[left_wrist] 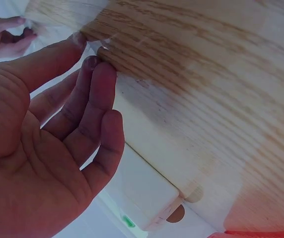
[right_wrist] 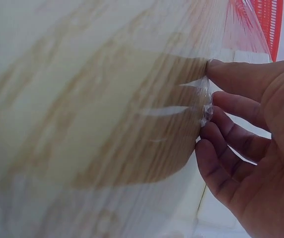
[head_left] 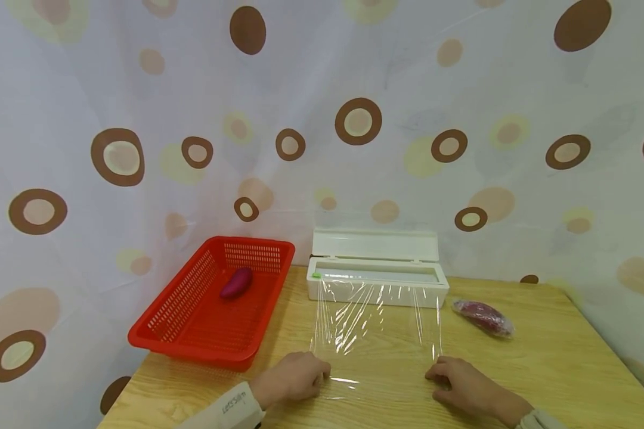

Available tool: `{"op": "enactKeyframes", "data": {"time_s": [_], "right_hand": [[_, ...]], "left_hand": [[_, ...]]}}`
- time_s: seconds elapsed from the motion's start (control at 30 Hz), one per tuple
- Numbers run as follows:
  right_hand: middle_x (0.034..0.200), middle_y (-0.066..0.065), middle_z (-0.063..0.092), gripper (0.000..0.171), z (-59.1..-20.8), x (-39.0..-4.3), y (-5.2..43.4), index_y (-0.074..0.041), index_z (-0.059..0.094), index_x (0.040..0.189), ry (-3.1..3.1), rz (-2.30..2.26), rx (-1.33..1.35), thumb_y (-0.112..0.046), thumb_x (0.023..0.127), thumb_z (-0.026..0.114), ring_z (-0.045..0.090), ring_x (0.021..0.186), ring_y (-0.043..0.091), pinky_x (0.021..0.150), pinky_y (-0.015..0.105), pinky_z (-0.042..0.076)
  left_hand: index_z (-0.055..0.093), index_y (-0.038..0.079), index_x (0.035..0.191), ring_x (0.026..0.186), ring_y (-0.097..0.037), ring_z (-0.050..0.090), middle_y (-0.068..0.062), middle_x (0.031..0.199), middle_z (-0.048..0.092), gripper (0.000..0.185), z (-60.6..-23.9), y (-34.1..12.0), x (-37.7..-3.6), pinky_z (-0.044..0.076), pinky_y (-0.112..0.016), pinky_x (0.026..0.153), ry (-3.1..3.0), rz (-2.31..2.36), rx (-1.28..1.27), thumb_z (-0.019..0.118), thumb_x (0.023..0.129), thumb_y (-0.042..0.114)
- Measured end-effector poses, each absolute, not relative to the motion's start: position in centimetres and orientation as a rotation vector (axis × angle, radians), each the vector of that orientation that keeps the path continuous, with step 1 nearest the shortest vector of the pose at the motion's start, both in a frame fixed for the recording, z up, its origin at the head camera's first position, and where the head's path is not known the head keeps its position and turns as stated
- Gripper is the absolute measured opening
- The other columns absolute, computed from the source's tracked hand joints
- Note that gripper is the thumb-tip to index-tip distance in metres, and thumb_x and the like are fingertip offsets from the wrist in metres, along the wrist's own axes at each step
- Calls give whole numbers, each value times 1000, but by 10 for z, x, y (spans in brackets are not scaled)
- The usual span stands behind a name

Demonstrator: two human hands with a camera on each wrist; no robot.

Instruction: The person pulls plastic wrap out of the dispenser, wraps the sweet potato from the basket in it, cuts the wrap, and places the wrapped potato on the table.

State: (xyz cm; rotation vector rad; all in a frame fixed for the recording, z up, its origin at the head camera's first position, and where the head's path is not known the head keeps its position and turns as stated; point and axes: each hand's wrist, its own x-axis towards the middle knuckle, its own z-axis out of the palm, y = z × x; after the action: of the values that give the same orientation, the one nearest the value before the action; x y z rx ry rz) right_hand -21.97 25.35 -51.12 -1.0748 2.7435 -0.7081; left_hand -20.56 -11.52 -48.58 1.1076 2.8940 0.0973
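A clear sheet of cling film (head_left: 375, 322) runs from the open white dispenser box (head_left: 375, 280) toward me, over the wooden table (head_left: 558, 369). My left hand (head_left: 295, 378) pinches the sheet's near left corner, and my right hand (head_left: 461, 384) pinches the near right corner. In the left wrist view, the left hand (left_wrist: 87, 49) has its thumb and fingertips meeting at the film's edge. In the right wrist view, the right hand (right_wrist: 211, 84) holds a crumpled bit of the cling film (right_wrist: 107, 124).
A red plastic basket (head_left: 193, 322) at the table's left holds a purple sweet potato (head_left: 237, 282). A film-wrapped sweet potato (head_left: 483, 316) lies right of the dispenser. A spotted curtain (head_left: 354, 119) hangs behind. The table edge is close to my wrists.
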Motion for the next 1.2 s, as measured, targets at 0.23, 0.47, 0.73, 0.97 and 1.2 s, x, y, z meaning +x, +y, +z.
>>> {"op": "enactKeyframes", "data": {"time_s": [0.23, 0.47, 0.73, 0.97, 1.2], "right_hand": [[90, -12, 55, 23, -511, -220, 257, -6, 69, 99, 2743, -748, -1095, -22, 82, 72, 51, 78, 1, 67, 26, 48], [89, -12, 55, 26, -515, -222, 261, -6, 69, 99, 2697, -850, -1060, -24, 82, 74, 51, 78, 1, 66, 25, 48], [88, -11, 53, 23, -517, -222, 260, -8, 67, 98, 2664, -942, -1082, -23, 82, 74, 50, 76, 1, 64, 24, 47], [87, -12, 53, 23, -519, -223, 261, -8, 66, 98, 2675, -956, -1102, -23, 82, 74, 49, 76, 0, 63, 23, 46], [86, -15, 52, 25, -521, -225, 260, -11, 67, 98, 2649, -963, -1029, -28, 82, 73, 48, 76, 0, 64, 23, 45]], "left_hand": [[65, 23, 82, 60, -3, 48, 14, 67, 54, 17, -485, -119, -205, 38, -20, 52, 2887, 26, 1188, 69, 73, 9], [67, 19, 92, 65, 0, 48, 14, 70, 53, 11, -447, -120, -203, 39, -17, 58, 2758, 151, 1196, 69, 83, 24], [58, 14, 119, 84, -7, 58, 3, 96, 62, 29, -373, -133, -223, 48, -24, 75, 2722, 558, 1121, 62, 92, 25], [52, 11, 129, 91, -19, 58, -9, 108, 61, 41, -353, -172, -278, 50, -34, 78, 2863, 807, 782, 63, 91, 20], [50, 4, 129, 103, -31, 54, -18, 119, 56, 43, -364, -217, -328, 45, -46, 91, 2939, 779, 545, 63, 89, 15]]}}
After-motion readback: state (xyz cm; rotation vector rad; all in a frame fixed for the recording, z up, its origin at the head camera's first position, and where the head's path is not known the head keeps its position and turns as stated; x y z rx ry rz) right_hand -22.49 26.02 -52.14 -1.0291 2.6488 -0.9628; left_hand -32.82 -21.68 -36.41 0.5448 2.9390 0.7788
